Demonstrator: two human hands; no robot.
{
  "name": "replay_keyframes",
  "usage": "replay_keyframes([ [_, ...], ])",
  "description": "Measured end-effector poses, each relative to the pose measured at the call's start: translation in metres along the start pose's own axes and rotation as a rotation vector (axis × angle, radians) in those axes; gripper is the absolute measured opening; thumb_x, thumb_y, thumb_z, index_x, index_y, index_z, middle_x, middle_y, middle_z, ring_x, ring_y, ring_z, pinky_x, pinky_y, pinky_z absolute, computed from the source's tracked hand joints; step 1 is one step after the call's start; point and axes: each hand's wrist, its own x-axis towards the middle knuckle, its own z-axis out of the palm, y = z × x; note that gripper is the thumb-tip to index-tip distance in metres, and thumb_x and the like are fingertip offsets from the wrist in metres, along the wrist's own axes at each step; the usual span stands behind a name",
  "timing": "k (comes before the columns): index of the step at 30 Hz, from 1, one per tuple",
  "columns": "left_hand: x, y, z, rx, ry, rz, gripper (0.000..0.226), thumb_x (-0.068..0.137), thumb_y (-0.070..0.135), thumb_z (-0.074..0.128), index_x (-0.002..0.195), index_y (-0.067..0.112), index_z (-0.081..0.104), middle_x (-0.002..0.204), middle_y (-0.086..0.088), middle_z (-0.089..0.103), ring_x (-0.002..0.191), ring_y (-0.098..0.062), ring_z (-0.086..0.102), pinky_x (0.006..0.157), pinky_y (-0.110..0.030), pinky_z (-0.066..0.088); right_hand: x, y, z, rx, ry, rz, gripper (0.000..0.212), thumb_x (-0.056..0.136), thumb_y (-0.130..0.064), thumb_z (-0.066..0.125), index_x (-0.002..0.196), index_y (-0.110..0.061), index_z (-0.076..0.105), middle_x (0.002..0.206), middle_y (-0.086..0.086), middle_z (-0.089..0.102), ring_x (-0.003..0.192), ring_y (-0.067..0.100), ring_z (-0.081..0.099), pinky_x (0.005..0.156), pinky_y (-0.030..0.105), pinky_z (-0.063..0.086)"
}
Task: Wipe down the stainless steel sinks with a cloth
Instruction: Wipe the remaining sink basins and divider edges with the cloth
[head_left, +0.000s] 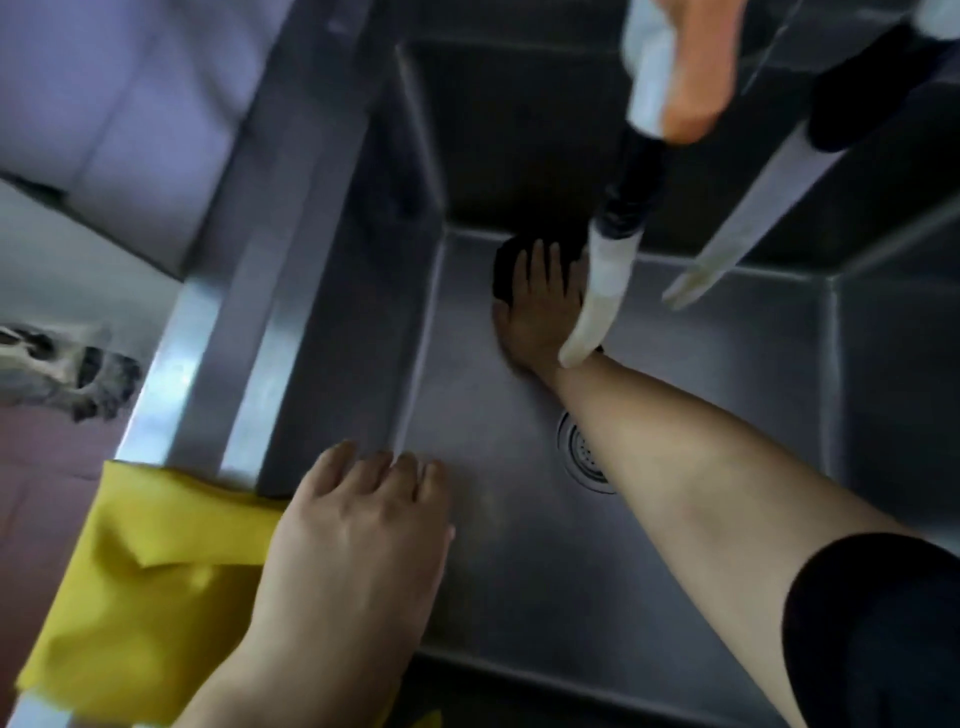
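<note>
Stainless steel fills nearly everything before the person: a deep, square-cornered sink basin with a brushed, dull-grey floor and a bright rim running up the left side. Nearest, the left hand lies flat over the near-left corner of the basin with its fingers straight and together, holding nothing; just beside it a yellow cloth, soft and creased, is draped over the rim. Further in, the round perforated drain strainer sits in the floor, half hidden behind the right forearm. At the far end the right hand is spread flat with its fingers pressing a dark cloth onto the basin floor where it meets the back wall. Above it hang two pale faucet spouts, and something orange, too blurred to name, shows at the top edge. The wiping looks under way in the far corner. To do it well, I would keep the palm flat, work the cloth into the seam between floor and wall, then draw long overlapping strokes toward the drain. The smooth steel should let the cloth glide easily, though the nearer spout touching the wrist could get in the way.
</note>
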Motion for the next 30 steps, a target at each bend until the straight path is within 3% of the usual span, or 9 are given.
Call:
replay_keyframes([
  [2,-0.004,-0.006,0.008,-0.025,-0.04,-0.005,0.024,0.066,0.028,0.075,0.085,0.013,0.073,0.075,-0.006,0.071,0.072,-0.027,0.068,0.081,-0.042,0.053,0.005,-0.023,0.009,-0.064,-0.012,-0.136,0.066,0.098,-0.035,0.035,0.151,-0.007,0.007,0.159,0.015,0.006,0.146,0.031,0.004,0.114,0.036,-0.008],
  [8,-0.006,-0.017,0.016,-0.044,-0.092,-0.046,0.024,0.073,0.032,0.06,0.084,0.016,0.072,0.074,-0.003,0.07,0.071,-0.024,0.067,0.08,-0.038,0.053,-0.028,-0.045,0.035,-0.278,-0.122,-0.459,0.069,0.096,-0.041,0.033,0.151,-0.006,0.01,0.158,0.015,0.008,0.146,0.032,0.001,0.117,0.046,-0.004],
  [16,0.003,-0.007,0.023,0.012,-0.155,-0.095,0.021,0.06,0.023,0.081,0.075,0.011,0.072,0.065,-0.007,0.068,0.06,-0.029,0.065,0.062,-0.036,0.053,-0.11,-0.014,0.046,-0.345,-0.243,-0.858,0.064,0.095,-0.043,0.042,0.147,-0.01,0.028,0.154,0.012,0.027,0.144,0.032,0.019,0.117,0.047,0.001],
  [18,0.006,-0.005,0.024,0.024,-0.178,-0.084,0.022,0.058,0.021,0.083,0.073,0.01,0.072,0.063,-0.008,0.068,0.057,-0.029,0.064,0.063,-0.036,0.054,-0.098,-0.003,0.037,-0.331,-0.24,-0.803,0.064,0.095,-0.041,0.041,0.149,-0.011,0.024,0.156,0.011,0.021,0.145,0.03,0.013,0.117,0.043,-0.002],
  [23,0.005,-0.004,0.032,0.077,-0.267,-0.066,0.025,0.064,0.024,0.082,0.081,0.009,0.073,0.07,-0.011,0.071,0.063,-0.03,0.066,0.071,-0.039,0.056,-0.066,0.054,0.003,-0.228,-0.142,-0.362,0.067,0.095,-0.039,0.034,0.152,-0.015,0.008,0.16,0.007,0.006,0.147,0.023,-0.003,0.119,0.04,-0.002],
  [26,0.005,0.0,0.038,0.073,-0.348,-0.069,0.032,0.093,0.041,0.044,0.117,0.024,0.058,0.111,0.001,0.067,0.101,-0.018,0.062,0.094,-0.034,0.043,-0.071,0.101,-0.014,-0.241,-0.116,-0.204,0.069,0.094,-0.04,0.035,0.152,-0.019,0.005,0.16,0.002,0.001,0.147,0.018,-0.006,0.118,0.036,-0.004],
  [27,0.004,0.0,0.041,0.081,-0.325,-0.058,0.035,0.095,0.042,0.037,0.12,0.026,0.056,0.114,0.003,0.066,0.104,-0.016,0.06,0.094,-0.032,0.042,-0.08,0.115,-0.018,-0.236,-0.109,-0.159,0.069,0.094,-0.04,0.036,0.152,-0.019,0.006,0.16,0.001,0.002,0.147,0.018,-0.006,0.118,0.036,-0.005],
  [28,0.003,0.001,0.044,0.102,-0.313,-0.055,0.035,0.094,0.042,0.039,0.118,0.025,0.058,0.11,0.002,0.068,0.1,-0.017,0.062,0.092,-0.033,0.044,-0.092,0.129,-0.02,-0.236,-0.104,-0.122,0.069,0.094,-0.04,0.038,0.152,-0.018,0.007,0.16,0.001,0.002,0.147,0.018,-0.006,0.118,0.035,-0.005],
  [30,0.003,0.001,0.046,0.164,-0.366,-0.033,0.028,0.081,0.035,0.065,0.1,0.015,0.069,0.088,-0.006,0.073,0.079,-0.025,0.068,0.077,-0.036,0.052,-0.124,0.153,-0.023,-0.267,-0.107,-0.079,0.069,0.094,-0.042,0.036,0.152,-0.017,0.008,0.16,0.002,0.003,0.146,0.017,-0.007,0.118,0.034,-0.007],
])
